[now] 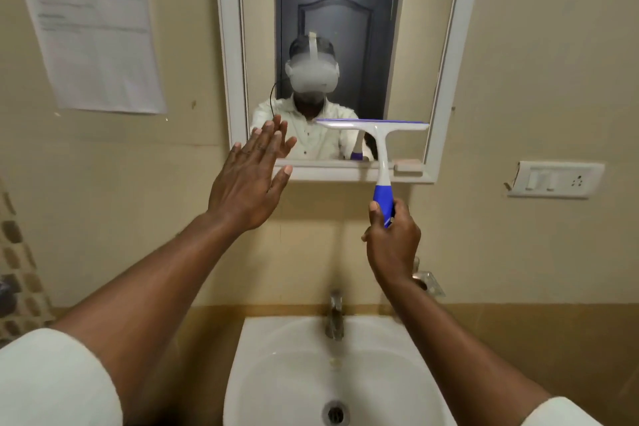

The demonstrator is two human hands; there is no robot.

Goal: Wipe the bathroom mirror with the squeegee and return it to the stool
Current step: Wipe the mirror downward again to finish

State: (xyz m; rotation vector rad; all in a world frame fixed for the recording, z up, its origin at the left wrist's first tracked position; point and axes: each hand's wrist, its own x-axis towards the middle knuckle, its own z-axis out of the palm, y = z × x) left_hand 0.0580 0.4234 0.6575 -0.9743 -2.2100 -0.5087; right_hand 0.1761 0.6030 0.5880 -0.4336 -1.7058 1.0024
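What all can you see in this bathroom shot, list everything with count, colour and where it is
mirror: one, white frame, on the wall above the basin
squeegee: one, white with blue grip, blade at the lower right of the mirror
soap bar: one, pinkish, on the mirror's ledge
basin: one, white, bottom centre
tap: one, metal, behind the basin
paper notice: one, white, wall upper left
switch plate: one, white, wall right
left hand: fingers straight, raised near the mirror's lower left corner
right hand: grips the squeegee's handle

Head view, close before mirror
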